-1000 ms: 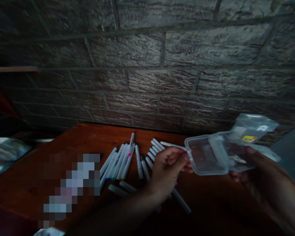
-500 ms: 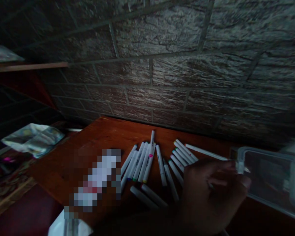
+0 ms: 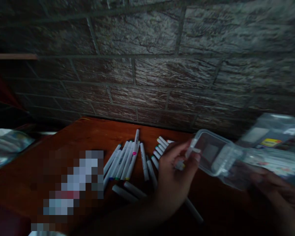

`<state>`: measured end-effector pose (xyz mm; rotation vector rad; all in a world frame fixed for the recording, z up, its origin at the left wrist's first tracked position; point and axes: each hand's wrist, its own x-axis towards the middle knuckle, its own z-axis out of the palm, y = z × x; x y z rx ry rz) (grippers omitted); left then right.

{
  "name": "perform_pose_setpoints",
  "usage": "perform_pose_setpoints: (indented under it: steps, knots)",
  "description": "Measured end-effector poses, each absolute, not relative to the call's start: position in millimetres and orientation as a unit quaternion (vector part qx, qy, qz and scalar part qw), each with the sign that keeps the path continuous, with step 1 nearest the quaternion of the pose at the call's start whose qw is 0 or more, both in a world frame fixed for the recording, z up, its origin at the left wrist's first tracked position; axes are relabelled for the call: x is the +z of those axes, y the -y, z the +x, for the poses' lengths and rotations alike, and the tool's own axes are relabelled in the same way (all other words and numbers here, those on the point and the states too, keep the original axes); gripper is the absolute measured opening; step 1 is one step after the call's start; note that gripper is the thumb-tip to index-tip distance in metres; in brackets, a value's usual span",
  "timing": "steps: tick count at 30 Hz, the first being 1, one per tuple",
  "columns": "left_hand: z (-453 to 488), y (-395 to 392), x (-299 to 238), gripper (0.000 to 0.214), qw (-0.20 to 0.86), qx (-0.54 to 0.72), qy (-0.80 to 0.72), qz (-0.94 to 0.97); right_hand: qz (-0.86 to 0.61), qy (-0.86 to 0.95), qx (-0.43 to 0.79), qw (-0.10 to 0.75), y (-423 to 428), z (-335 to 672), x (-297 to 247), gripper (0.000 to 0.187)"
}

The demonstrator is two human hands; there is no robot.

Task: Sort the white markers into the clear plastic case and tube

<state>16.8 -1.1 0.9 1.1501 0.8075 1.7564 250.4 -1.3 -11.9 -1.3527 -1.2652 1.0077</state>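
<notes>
A clear plastic box (image 3: 228,160) hangs over the right part of the table, its lid (image 3: 207,151) swung open toward the left. My left hand (image 3: 174,173) pinches the clasp edge of the lid between thumb and fingers. On the far side, my right hand (image 3: 277,190) is closed around the body of the box, partly in shadow. Beside and behind my left hand lie several white markers (image 3: 127,160) with coloured cap ends. One more marker (image 3: 194,209) rests below my left wrist.
The brown wooden table (image 3: 98,131) meets a dark brick wall (image 3: 152,72). A clear package with a yellow label (image 3: 270,142) stands at the right. A blurred-out whitish object (image 3: 75,180) lies front left. Patterned cloth or plastic (image 3: 7,146) is beyond the left edge.
The view has turned to the right. My right hand and the rest of the box have come into sight. The lid appears smaller and tilted, still in my left hand's pinch.
</notes>
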Motion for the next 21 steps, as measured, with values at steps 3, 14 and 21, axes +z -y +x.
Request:
perform_pose_setpoints:
  steps: [3, 14, 21]
  knots:
    - [15, 3, 4, 0.033, 0.428, 0.703, -0.326, 0.465, -0.521, 0.563, 0.359, 0.532, 4, 237, -6, 0.023]
    - [9, 9, 9, 0.028, 0.318, 0.693, -0.394, 0.514, -0.365, 0.640, 0.508, 0.446, 16, 214, -5, 0.015]
    - [4, 2, 4, 0.026, 0.291, 0.663, -0.408, 0.556, -0.339, 0.744, 0.498, 0.288, 20, 214, -8, 0.015]
